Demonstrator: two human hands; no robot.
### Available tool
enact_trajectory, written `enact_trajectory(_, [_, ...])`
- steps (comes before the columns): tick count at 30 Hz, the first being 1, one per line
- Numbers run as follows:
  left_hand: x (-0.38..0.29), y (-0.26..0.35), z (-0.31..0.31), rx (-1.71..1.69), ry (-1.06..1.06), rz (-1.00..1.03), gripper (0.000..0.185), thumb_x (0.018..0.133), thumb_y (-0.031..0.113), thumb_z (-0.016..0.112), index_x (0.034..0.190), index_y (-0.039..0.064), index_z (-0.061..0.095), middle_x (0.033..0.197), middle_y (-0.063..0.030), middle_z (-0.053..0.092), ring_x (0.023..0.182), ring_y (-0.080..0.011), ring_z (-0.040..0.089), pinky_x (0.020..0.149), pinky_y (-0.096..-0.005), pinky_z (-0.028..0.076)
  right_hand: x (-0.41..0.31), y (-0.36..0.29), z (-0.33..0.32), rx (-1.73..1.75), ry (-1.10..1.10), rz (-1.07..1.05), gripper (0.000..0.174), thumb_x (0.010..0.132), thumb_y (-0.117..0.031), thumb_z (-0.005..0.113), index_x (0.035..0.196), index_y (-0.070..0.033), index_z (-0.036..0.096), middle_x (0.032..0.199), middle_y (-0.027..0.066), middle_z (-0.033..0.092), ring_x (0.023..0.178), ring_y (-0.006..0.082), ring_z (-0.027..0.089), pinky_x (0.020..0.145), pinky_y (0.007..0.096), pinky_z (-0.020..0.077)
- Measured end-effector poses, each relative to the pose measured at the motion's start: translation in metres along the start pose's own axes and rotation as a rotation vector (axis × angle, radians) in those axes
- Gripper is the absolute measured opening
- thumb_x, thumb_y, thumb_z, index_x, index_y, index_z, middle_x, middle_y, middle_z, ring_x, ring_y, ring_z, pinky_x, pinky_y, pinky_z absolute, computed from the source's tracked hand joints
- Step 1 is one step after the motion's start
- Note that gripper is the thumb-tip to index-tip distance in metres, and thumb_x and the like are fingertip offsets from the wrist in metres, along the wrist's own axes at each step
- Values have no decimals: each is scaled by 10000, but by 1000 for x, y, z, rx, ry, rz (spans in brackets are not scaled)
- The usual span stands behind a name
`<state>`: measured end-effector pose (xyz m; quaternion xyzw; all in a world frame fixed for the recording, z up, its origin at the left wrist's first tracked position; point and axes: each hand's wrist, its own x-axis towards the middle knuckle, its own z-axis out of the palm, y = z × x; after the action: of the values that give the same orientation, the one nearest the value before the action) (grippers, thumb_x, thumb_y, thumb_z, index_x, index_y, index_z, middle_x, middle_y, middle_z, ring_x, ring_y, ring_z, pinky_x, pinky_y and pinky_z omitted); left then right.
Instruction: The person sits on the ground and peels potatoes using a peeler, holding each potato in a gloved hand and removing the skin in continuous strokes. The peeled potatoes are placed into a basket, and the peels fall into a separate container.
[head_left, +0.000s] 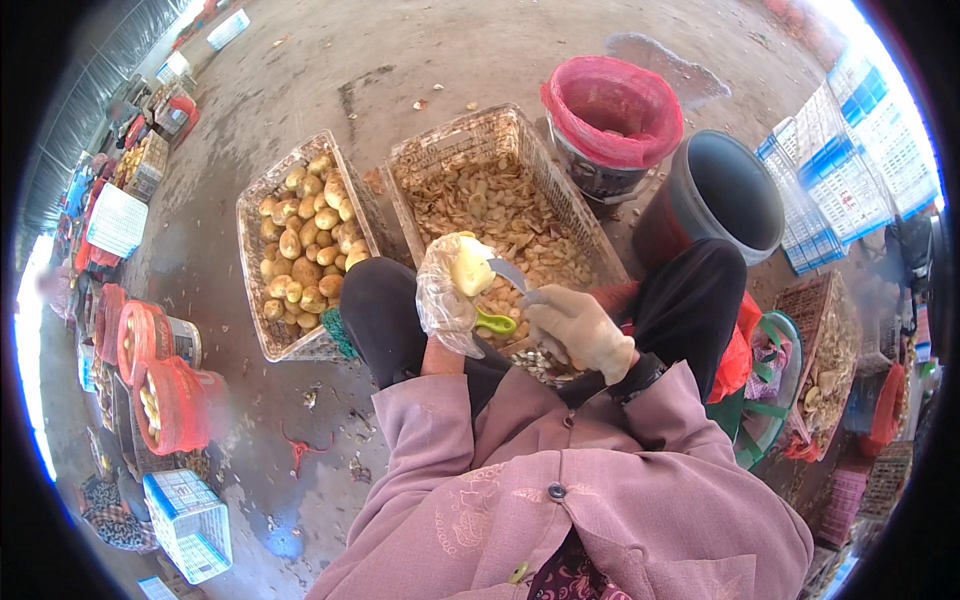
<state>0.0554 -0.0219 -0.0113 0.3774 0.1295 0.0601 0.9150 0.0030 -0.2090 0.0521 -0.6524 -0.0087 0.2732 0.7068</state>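
My left hand, in a clear plastic glove, holds a peeled potato. The gloved fingers of my right hand are closed round the handle of a knife with a curved blade, whose tip touches the potato. A green-handled tool shows just below the potato; what holds it is unclear. Under both hands stands a plastic crate of peelings. To its left is a crate of unpeeled potatoes.
A bucket lined with pink mesh and a dark grey bucket stand beyond my right knee. White and blue crates are stacked at the right. At the left are red-mesh-covered buckets and other people.
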Motion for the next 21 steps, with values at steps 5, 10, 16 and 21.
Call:
enact_trajectory(5, [5, 0, -3, 95, -129, 96, 294, 911, 267, 627, 1062, 15, 615, 891, -103, 667, 767, -211, 673, 611, -307, 559, -6, -9, -11, 151, -111, 73, 267, 969, -212, 545, 1103, 16, 587, 712, 26, 540, 457, 80, 448, 413, 215, 339])
enact_trajectory(10, [4, 0, 3, 154, -100, 172, 268, 920, 236, 623, 1045, 0, 598, 878, -110, 661, 749, -204, 665, 613, -291, 565, -8, -4, -9, 392, -128, 191, 265, 977, -233, 523, 1101, -3, 566, 736, 6, 504, 441, 60, 372, 397, 194, 306])
enact_trajectory(16, [2, 2, 4, -30, -152, 87, 237, 928, 195, 616, 1070, 6, 615, 962, -91, 662, 823, -186, 662, 703, -288, 568, 0, 19, -10, 693, -295, 224, 274, 1006, -261, 475, 1133, -26, 538, 755, 1, 505, 448, 46, 351, 353, 192, 293])
enact_trajectory(21, [-4, -6, 2, -42, -150, -48, 359, 951, 321, 570, 1084, -9, 616, 954, -105, 669, 840, -214, 672, 712, -313, 570, 7, 27, -8, 886, -368, 163, 302, 1014, -292, 462, 1146, -33, 542, 747, 7, 523, 441, 45, 352, 340, 187, 294])
